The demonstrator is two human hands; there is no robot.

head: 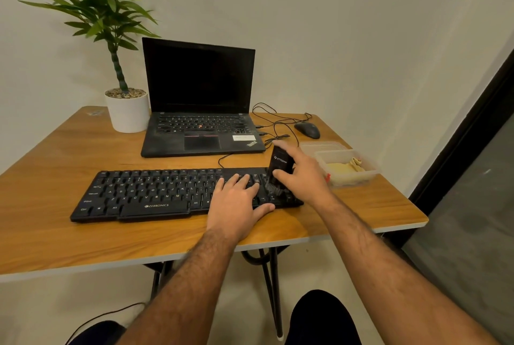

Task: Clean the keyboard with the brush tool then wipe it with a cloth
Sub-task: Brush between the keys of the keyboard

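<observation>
A black keyboard (172, 194), lying at the wooden table's (55, 205) front edge, is steadied by the flat, open left hand (239, 202) while a brush tool (279, 170), gripped upright in the right hand (303, 175), is pressed into its right-end keys. A plastic container (347, 168) holding the cloth (343, 169) sits just beside; laptop (200, 99) cables (275, 122) trail behind.

We see our two bare forearms, both covered in dark hair, with no sleeves, watch or rings showing. Our left hand (239, 200) and right hand (301, 175) are ungloved. Below, our legs (319, 319) are in plain black trousers.
</observation>
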